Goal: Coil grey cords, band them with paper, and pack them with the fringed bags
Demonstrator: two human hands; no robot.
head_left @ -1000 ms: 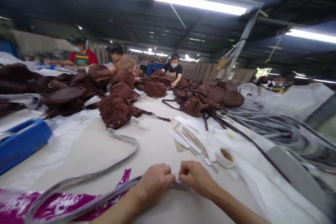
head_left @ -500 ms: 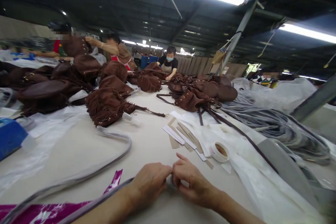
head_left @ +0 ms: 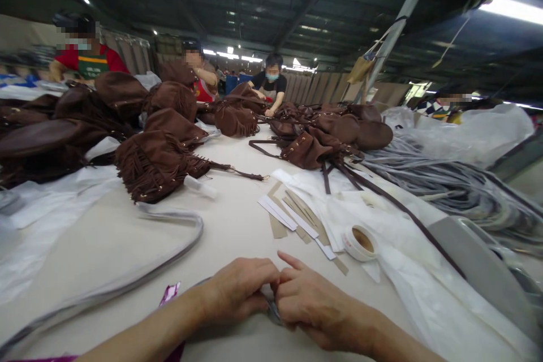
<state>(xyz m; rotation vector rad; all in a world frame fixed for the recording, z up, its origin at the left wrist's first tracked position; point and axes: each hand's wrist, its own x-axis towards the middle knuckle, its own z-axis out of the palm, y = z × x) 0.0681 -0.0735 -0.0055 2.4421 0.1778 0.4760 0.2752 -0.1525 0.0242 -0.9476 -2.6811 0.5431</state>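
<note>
My left hand (head_left: 241, 289) and my right hand (head_left: 311, 301) meet low in the middle, just over the pale table. A short piece of a grey strip (head_left: 272, 306) shows between them, pinched by the closed fingers of both. The right index finger sticks out forward, while its other fingers are curled. More of the strip disappears behind the left wrist and forearm. A long grey strip in a clear film (head_left: 139, 268) curves over the table to the left; whether it is the same piece I cannot tell. Purple printed plastic (head_left: 169, 293) lies partly under my left forearm.
Brown fringed bags (head_left: 161, 161) are heaped at the left, with more brown bags (head_left: 311, 147) further back. Card strips (head_left: 292, 215) and a tape roll (head_left: 360, 242) lie ahead. Bundled grey strips (head_left: 458, 186) fill the right. Several people work beyond the table.
My right hand has turned and closed more, the gap by its thumb now gone. More grey strip shows between my hands. The view has shifted; a co-worker at the left no longer holds up a bag.
</note>
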